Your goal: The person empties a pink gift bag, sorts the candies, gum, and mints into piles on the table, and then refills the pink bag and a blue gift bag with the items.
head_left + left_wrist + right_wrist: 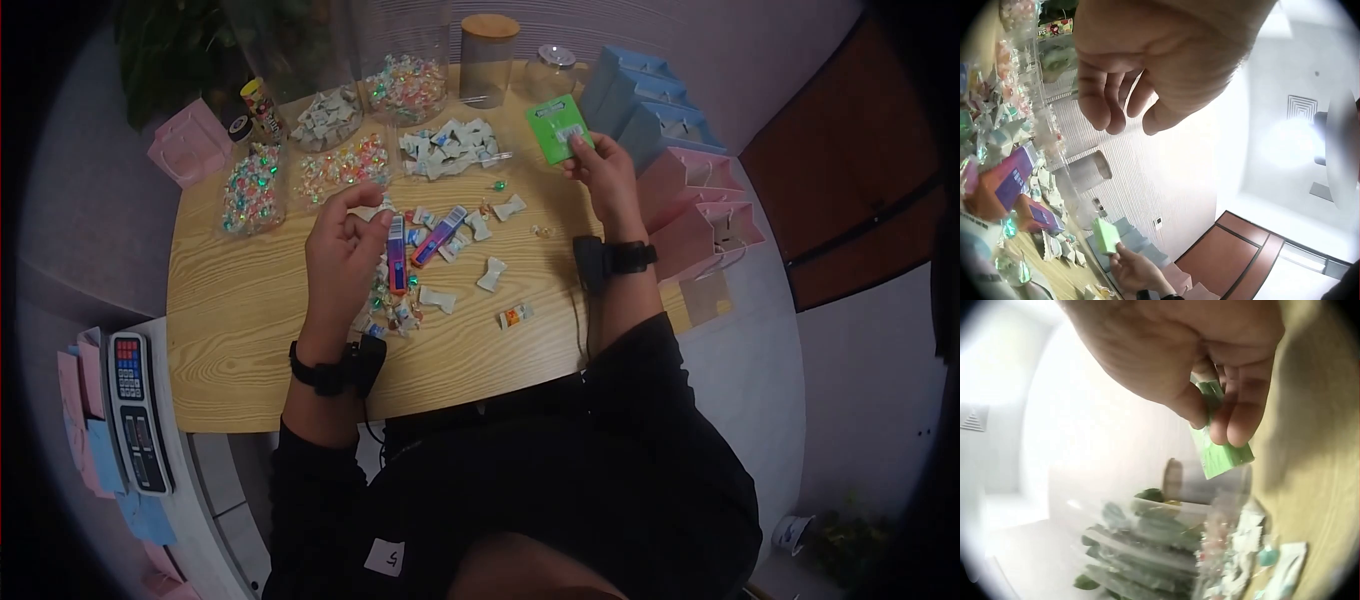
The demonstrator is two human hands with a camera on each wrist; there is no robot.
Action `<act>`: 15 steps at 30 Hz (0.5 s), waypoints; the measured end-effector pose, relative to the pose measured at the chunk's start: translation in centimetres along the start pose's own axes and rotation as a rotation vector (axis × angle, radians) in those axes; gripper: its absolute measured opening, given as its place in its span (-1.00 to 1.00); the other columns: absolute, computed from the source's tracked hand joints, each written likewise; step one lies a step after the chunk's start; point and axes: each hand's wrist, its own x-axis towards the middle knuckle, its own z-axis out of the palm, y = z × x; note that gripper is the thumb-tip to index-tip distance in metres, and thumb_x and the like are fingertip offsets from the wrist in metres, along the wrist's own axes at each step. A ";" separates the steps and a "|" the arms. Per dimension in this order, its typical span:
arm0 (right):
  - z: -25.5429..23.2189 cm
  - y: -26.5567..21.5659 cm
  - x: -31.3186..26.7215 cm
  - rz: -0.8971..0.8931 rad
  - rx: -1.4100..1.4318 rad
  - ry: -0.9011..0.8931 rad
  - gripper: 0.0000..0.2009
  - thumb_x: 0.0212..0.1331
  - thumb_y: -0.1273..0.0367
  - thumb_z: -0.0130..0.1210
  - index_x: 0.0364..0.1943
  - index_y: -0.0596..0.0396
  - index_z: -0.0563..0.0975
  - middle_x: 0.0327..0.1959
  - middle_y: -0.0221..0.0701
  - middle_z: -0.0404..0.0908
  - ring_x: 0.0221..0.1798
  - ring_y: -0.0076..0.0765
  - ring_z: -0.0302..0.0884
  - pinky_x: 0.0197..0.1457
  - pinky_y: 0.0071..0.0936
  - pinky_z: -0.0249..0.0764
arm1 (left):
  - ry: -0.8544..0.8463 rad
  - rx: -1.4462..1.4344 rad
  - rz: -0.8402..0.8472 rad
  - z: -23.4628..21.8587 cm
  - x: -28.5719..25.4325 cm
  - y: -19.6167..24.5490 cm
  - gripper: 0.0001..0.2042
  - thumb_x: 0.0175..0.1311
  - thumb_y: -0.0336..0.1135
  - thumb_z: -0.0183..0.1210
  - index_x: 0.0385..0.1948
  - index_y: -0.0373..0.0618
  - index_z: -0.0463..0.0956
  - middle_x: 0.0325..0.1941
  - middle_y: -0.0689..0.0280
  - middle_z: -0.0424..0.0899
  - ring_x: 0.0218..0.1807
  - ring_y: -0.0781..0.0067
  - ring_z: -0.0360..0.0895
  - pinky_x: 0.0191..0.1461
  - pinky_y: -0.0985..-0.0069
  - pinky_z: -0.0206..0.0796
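The right hand pinches a flat green packet by its lower corner, held up at the back right of the table; in the right wrist view the thumb and fingers grip the green packet. The left hand hovers over the left of the candy pile, fingers loosely bent, holding nothing; the left wrist view shows the same hand with fingertips free. Beside it lie two purple-and-orange boxes among wrapped candies. An orange-and-white wrapped candy lies nearer the front edge.
Clear trays of colourful candies and white-wrapped candies line the back, with a wooden-lidded jar behind. Blue bags and pink bags stand at the right, another pink bag at back left. A scale is at far left.
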 end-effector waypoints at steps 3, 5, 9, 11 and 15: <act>-1.1 3.1 1.4 0.221 -0.074 0.113 -0.76 0.29 0.35 0.17 -0.16 0.28 0.49 -0.42 -0.31 0.63 -0.46 -0.49 0.60 -0.47 -0.54 0.56 | -0.021 0.091 0.024 0.1 0.1 -0.5 -0.68 0.30 -0.46 0.20 0.07 -0.25 0.44 -0.07 0.30 0.54 -0.41 0.81 0.39 -0.37 0.80 0.26; -0.4 3.0 1.7 0.248 -0.197 0.131 -0.75 0.28 0.33 0.17 -0.14 0.27 0.49 -0.42 -0.33 0.61 -0.48 -0.50 0.58 -0.44 -0.57 0.55 | -0.045 0.116 0.047 0.2 0.2 -0.9 -0.68 0.30 -0.46 0.20 0.07 -0.25 0.44 -0.07 0.30 0.55 -0.41 0.80 0.39 -0.38 0.79 0.26; -0.6 2.8 3.0 0.241 -0.799 0.103 -0.56 0.18 0.18 0.23 -0.08 0.33 0.51 -0.35 -0.15 0.63 -0.46 -0.18 0.63 -0.29 -0.39 0.58 | -0.051 0.156 0.064 0.2 0.3 -1.2 -0.67 0.29 -0.45 0.22 0.07 -0.24 0.45 -0.08 0.30 0.54 -0.42 0.78 0.39 -0.41 0.78 0.25; -0.7 2.6 3.0 0.200 -1.129 0.087 -0.49 0.14 0.13 0.25 -0.05 0.35 0.52 -0.30 -0.06 0.64 -0.37 -0.04 0.66 -0.20 -0.31 0.59 | -0.053 0.178 0.062 0.0 0.3 -1.1 -0.67 0.28 -0.45 0.23 0.07 -0.23 0.45 -0.09 0.31 0.54 -0.42 0.78 0.39 -0.41 0.78 0.25; 0.0 2.3 1.2 -0.033 -1.336 0.119 -0.39 -0.01 0.08 0.32 0.01 0.31 0.53 -0.10 0.06 0.60 -0.02 0.10 0.58 0.07 -0.22 0.51 | -0.047 0.200 0.056 -0.1 0.3 -0.7 -0.68 0.28 -0.45 0.23 0.06 -0.22 0.46 -0.10 0.32 0.53 -0.42 0.77 0.38 -0.42 0.77 0.26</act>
